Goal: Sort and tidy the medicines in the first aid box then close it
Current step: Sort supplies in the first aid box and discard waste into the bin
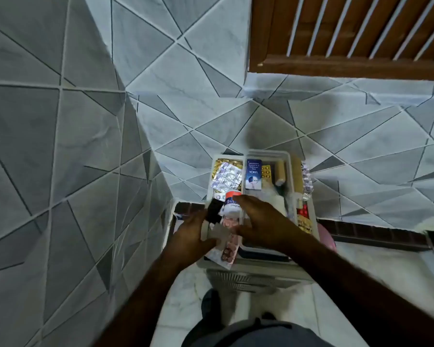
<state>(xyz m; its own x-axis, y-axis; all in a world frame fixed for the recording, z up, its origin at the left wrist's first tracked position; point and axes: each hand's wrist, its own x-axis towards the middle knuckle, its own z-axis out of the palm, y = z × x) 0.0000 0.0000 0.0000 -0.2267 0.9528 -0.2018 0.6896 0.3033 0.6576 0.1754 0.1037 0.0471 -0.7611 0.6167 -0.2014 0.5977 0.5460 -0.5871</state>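
The right hand (263,222) lies spread, fingers apart, over the near compartments of the open first aid box (302,265), while the left hand (189,235) grips the box's near-left edge beside a white orange-capped bottle (231,202), silver blister strips (226,177) behind.

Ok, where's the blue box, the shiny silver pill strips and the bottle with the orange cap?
Blue box (253,174): head view, middle of its front face.
Silver pill strips (226,178): head view, middle of the top strip.
Bottle with the orange cap (232,199): head view, on its white label just below the cap.
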